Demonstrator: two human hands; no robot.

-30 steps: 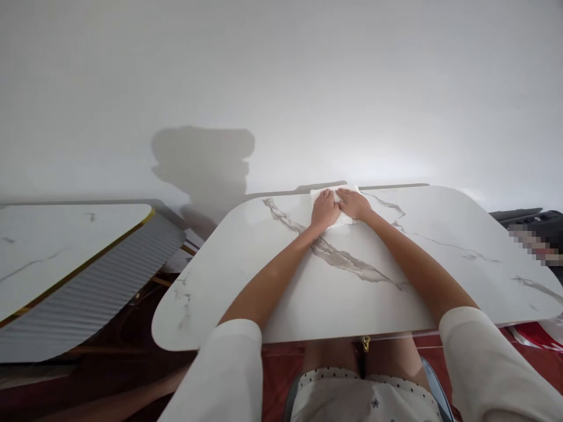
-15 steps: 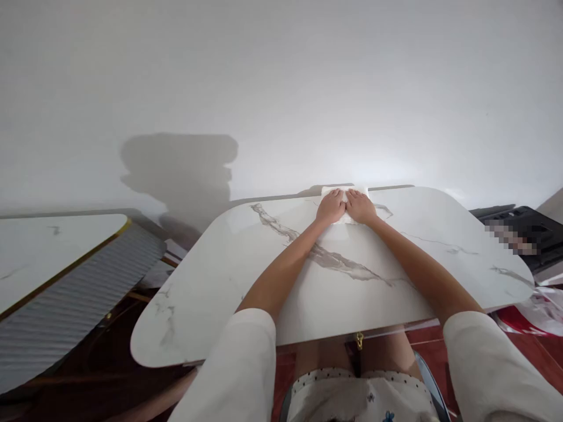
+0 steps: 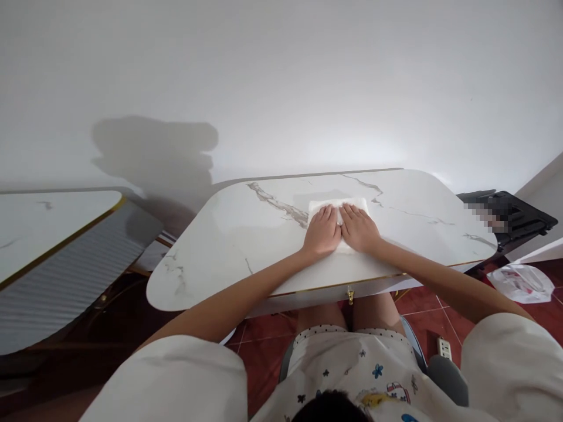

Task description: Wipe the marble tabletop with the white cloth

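Note:
A folded white cloth [image 3: 316,206] lies flat on a white marble-patterned table [image 3: 229,228]. My left hand [image 3: 323,231] rests palm down on its left part, fingers stretched forward. Beside it my right hand [image 3: 359,228] lies flat on the right part, fingers also extended. The thumbs meet or nearly meet in the middle. Both hands press on the cloth from above without wrapping round it, and they cover most of it.
A white wall [image 3: 281,88] stands behind the table. At left is a second marble-patterned table [image 3: 48,220] with a ribbed grey side. A black item [image 3: 534,217], partly pixelated, and a plastic bag [image 3: 521,282] are at right. A power strip [image 3: 444,348] is on the red floor.
Both hands and the cloth have come back from the table's far edge towards me, and my elbows bend outward more. The view has shifted, with more of my lap showing.

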